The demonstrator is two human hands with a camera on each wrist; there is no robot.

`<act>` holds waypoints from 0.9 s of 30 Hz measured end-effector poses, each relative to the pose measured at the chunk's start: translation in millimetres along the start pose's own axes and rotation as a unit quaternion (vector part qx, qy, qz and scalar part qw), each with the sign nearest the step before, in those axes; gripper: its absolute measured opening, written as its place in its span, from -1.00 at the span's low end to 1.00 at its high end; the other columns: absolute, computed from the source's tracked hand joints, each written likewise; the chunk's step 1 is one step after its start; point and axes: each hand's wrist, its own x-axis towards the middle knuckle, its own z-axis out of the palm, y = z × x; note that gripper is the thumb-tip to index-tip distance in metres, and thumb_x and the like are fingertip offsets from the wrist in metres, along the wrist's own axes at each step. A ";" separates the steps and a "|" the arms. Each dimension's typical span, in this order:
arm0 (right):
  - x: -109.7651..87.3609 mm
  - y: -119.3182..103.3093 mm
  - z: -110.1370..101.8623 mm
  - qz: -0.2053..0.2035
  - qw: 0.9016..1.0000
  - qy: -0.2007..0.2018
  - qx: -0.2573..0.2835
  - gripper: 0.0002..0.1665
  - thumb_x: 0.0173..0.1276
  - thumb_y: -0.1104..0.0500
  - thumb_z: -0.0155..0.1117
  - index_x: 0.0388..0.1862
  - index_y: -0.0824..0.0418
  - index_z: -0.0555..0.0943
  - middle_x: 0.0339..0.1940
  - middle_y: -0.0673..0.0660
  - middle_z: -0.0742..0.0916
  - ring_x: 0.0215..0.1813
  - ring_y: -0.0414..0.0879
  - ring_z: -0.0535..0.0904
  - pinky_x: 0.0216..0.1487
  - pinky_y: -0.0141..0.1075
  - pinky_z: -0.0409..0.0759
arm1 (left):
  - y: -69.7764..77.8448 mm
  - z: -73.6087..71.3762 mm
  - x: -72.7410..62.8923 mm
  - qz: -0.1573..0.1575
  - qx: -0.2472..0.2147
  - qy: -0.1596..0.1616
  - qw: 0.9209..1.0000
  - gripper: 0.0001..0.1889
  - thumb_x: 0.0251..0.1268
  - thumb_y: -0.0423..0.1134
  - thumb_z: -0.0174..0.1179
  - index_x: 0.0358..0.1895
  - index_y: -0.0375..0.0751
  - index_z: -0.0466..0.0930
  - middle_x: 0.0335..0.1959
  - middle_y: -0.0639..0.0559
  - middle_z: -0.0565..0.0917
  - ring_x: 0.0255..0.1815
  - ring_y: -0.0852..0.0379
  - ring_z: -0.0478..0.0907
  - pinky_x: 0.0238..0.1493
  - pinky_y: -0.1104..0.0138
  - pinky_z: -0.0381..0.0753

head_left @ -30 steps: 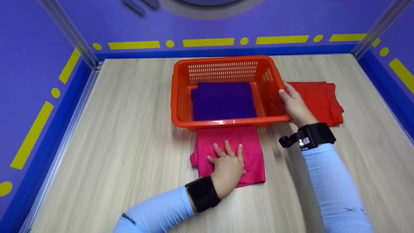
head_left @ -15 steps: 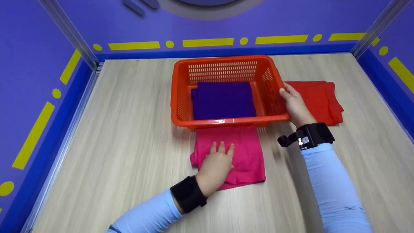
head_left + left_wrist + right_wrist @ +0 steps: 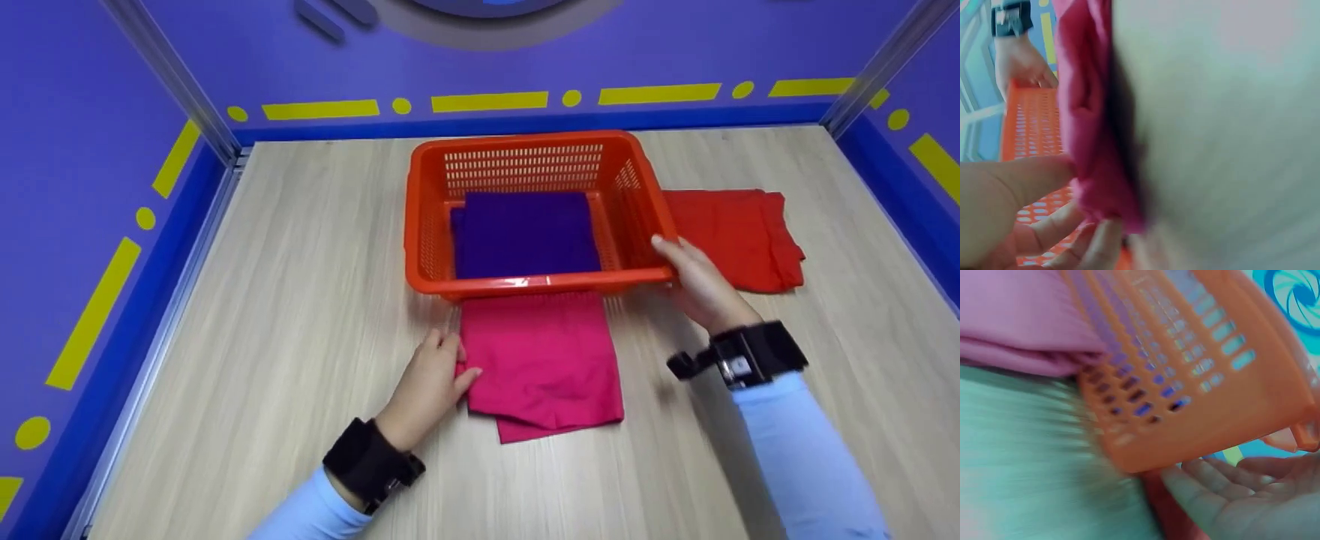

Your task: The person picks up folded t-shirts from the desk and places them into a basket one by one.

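Left hand [image 3: 424,382] pinches pink cloth [image 3: 544,364] at left edge; cloth just in front of basket [image 3: 634,217], basket toward back edge of table [image 3: 322,262]. Right hand [image 3: 705,289] curled round its near right corner, thumb on top.

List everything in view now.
table: 1, pale, middle
basket: 1, orange, on table
purple cloth: 1 visible, purple, in basket
pink cloth: 1, pink, in front of basket
red cloth: 1, red, right of basket
walls: 3, blue-purple with yellow marks, back and sides
posts: 2, silver, back corners
wristbands: 2, black, both wrists
sleeves: 2, light blue, forearms
left hand: 1, bare, pinching pink cloth's edge
right hand: 1, bare, at basket's near right corner
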 end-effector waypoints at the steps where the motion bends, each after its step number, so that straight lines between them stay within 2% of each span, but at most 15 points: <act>1: -6.6 5.3 -0.7 0.001 1.000 -0.012 0.002 -0.28 0.60 -0.08 0.08 0.58 0.16 0.16 0.30 0.06 0.53 0.29 -0.10 0.45 0.40 -0.19 0.43 | -1.6 1.1 -1.2 -0.007 -0.017 0.002 1.000 -0.73 0.22 -0.28 0.44 -0.28 -0.28 0.49 -0.29 -0.06 0.42 -0.31 0.02 0.46 -0.19 0.18 0.58; 4: -26.0 23.4 -2.4 0.008 0.998 -0.056 -0.007 -0.33 0.63 -0.03 0.03 0.57 0.17 0.16 0.31 0.10 0.55 0.30 -0.05 0.49 0.45 -0.04 0.37 | -3.3 2.6 -3.9 -0.030 -0.043 0.001 0.999 -0.74 0.24 -0.27 0.44 -0.22 -0.29 0.52 -0.27 -0.06 0.46 -0.31 0.09 0.46 -0.20 0.23 0.59; 6: -36.8 33.8 -2.6 0.029 0.996 -0.082 -0.015 -0.33 0.65 0.01 -0.01 0.58 0.23 0.11 0.37 0.18 0.53 0.34 -0.01 0.47 0.42 -0.01 0.41 | -4.6 2.9 -4.9 -0.043 -0.051 -0.003 0.998 -0.71 0.25 -0.25 0.43 -0.13 -0.33 0.55 -0.23 -0.08 0.51 -0.29 0.09 0.49 -0.18 0.23 0.61; 8: -45.2 42.6 -1.2 0.054 0.992 -0.110 -0.020 -0.23 0.67 0.06 -0.06 0.64 0.32 -0.09 0.53 0.30 0.37 0.42 0.03 0.44 0.40 0.01 0.43 | -5.9 2.3 -5.6 -0.054 -0.065 -0.002 0.996 -0.64 0.25 -0.24 0.43 -0.02 -0.39 0.57 -0.17 -0.12 0.58 -0.22 0.05 0.56 -0.12 0.21 0.64; 10: -50.7 49.3 1.5 0.078 0.987 -0.138 -0.017 -0.17 0.67 0.10 -0.09 0.63 0.42 -0.23 0.57 0.36 0.29 0.43 0.02 0.45 0.40 0.00 0.42 | -7.7 2.5 -6.5 -0.064 -0.093 0.002 0.994 -0.58 0.25 -0.27 0.43 0.07 -0.45 0.56 -0.12 -0.18 0.63 -0.15 -0.01 0.62 -0.08 0.20 0.68; 13: -55.0 57.0 7.3 0.093 0.983 -0.160 0.002 -0.15 0.66 0.15 -0.10 0.59 0.52 -0.27 0.49 0.35 0.41 0.36 -0.04 0.51 0.39 -0.06 0.45 | -8.8 3.0 -8.2 -0.085 -0.142 0.010 0.986 -0.51 0.26 -0.32 0.40 0.18 -0.51 0.54 -0.03 -0.26 0.67 -0.05 -0.08 0.68 -0.05 0.22 0.71; 16: -56.5 62.3 14.2 0.088 0.982 -0.167 0.023 -0.23 0.64 0.21 -0.08 0.58 0.52 -0.15 0.33 0.18 0.57 0.29 -0.10 0.54 0.34 -0.15 0.50 | -8.1 5.4 -10.7 -0.102 -0.189 0.013 0.976 -0.46 0.28 -0.37 0.36 0.27 -0.58 0.46 0.06 -0.34 0.67 0.04 -0.15 0.68 0.01 0.22 0.70; 19: -55.8 66.7 20.9 0.080 0.983 -0.163 0.037 -0.41 0.62 0.25 -0.07 0.48 0.45 0.06 0.10 0.03 0.65 0.19 -0.13 0.55 0.26 -0.20 0.52 | -4.3 8.3 -11.7 -0.123 -0.248 0.006 0.961 -0.35 0.32 -0.37 0.31 0.38 -0.63 0.31 0.19 -0.44 0.59 0.18 -0.24 0.61 0.12 0.16 0.65; 22: -54.6 70.1 26.2 0.075 0.986 -0.150 0.025 -0.44 0.59 0.28 -0.04 0.41 0.45 0.04 0.00 0.02 0.60 0.12 -0.13 0.51 0.20 -0.21 0.51 | 0.4 11.3 -10.4 -0.145 -0.311 -0.009 0.939 -0.25 0.36 -0.33 0.28 0.46 -0.65 0.13 0.33 -0.51 0.44 0.32 -0.31 0.48 0.26 0.08 0.55; 26: -52.0 73.6 31.4 0.070 0.989 -0.128 -0.003 -0.27 0.54 0.33 0.00 0.51 0.51 -0.07 0.08 0.06 0.56 0.14 -0.11 0.50 0.23 -0.21 0.51 | 4.7 15.5 -6.6 -0.177 -0.386 -0.025 0.905 -0.19 0.40 -0.29 0.23 0.51 -0.65 -0.01 0.43 -0.56 0.28 0.43 -0.37 0.32 0.39 0.02 0.40; 27: -51.0 74.8 32.7 0.070 0.990 -0.124 -0.004 -0.31 0.53 0.34 0.02 0.50 0.50 0.01 0.06 0.07 0.59 0.12 -0.10 0.52 0.22 -0.20 0.53 | 5.6 16.8 -5.7 -0.182 -0.401 -0.026 0.897 -0.19 0.41 -0.29 0.22 0.50 -0.66 -0.03 0.44 -0.57 0.25 0.44 -0.38 0.29 0.40 0.01 0.38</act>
